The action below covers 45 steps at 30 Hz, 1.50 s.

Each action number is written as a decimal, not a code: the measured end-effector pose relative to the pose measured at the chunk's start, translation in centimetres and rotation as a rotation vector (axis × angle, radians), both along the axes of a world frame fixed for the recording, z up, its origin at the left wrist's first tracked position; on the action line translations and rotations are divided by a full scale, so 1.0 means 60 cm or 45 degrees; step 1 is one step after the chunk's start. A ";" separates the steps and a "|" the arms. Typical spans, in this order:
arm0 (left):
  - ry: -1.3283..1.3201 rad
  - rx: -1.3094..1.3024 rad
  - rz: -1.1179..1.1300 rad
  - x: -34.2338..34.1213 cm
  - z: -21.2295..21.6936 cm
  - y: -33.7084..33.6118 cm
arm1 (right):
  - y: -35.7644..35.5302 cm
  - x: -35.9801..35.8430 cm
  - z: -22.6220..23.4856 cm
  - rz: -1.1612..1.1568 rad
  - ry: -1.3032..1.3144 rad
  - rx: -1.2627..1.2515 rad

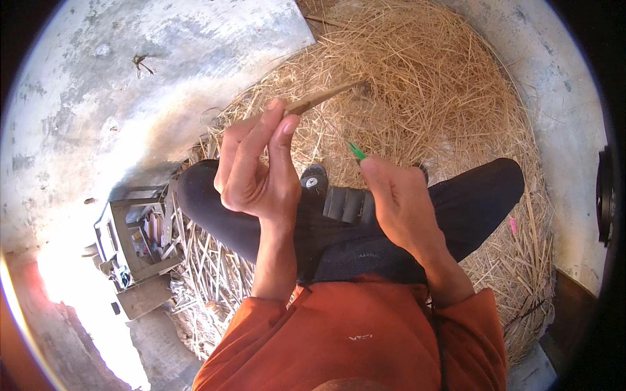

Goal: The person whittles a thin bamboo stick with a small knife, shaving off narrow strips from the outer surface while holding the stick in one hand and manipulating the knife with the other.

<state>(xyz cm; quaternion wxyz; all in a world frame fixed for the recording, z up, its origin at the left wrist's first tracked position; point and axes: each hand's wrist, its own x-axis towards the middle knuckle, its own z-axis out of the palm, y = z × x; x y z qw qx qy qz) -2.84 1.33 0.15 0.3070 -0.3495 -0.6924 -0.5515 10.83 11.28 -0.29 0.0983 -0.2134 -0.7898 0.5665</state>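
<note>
A: Hands first, go.
B: Left hand [254, 163] is pinching a brown strip [326, 96] by its near end, thumb against fingers. Right hand [404, 199] is closing its fingers round a small green piece [356, 150]; only the tip is showing, so can't tell what it is.
A: Key relation?
B: Strip is lying up at 11 o'clock from the right fingertips, long axis running out of the left hand toward 2 o'clock. Green tip is pointing between 10 and 11, toward the strip, not touching. Left hand is gripping the strip, so it's the nearer one.
A: Below that?
B: Orange shirt [365, 326] at 6 o'clock, dark trousers [469, 205] with knees spreading to 9 and 3. A dark ribbed item [349, 205] is sitting between the legs, a dark shoe [315, 179] just beside it at 11.
A: Farther out?
B: Straw [417, 78] is covering the ground, pink scrap [513, 225] lying on it at 4. Wooden frame [156, 268] is standing at 8, pale wall [163, 52] curving behind.
A: Counts?
B: Two hands, one strip, one green piece, one shirt, one ribbed item, one clear shoe, one scrap, one frame. Straw: not countable.
</note>
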 end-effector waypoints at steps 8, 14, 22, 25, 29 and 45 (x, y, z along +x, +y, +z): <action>-0.113 -0.019 -0.007 0.015 -0.004 0.010 | 0.001 -0.021 0.008 -0.076 0.195 0.124; -0.098 -0.001 -0.030 0.020 -0.004 0.010 | 0.000 -0.065 -0.037 -0.151 0.176 0.457; -0.243 0.136 -0.078 -0.008 -0.023 -0.030 | 0.109 -0.019 -0.288 -0.273 -0.405 0.545; -0.112 0.114 -0.058 0.007 -0.019 -0.008 | 0.065 0.003 -0.183 -0.293 -0.208 0.181; 0.007 0.101 -0.370 -0.015 -0.027 -0.014 | 0.058 -0.054 -0.066 -0.066 0.063 -0.152; 0.035 0.089 -0.264 -0.020 -0.032 -0.024 | 0.009 -0.117 -0.151 -0.212 0.142 0.680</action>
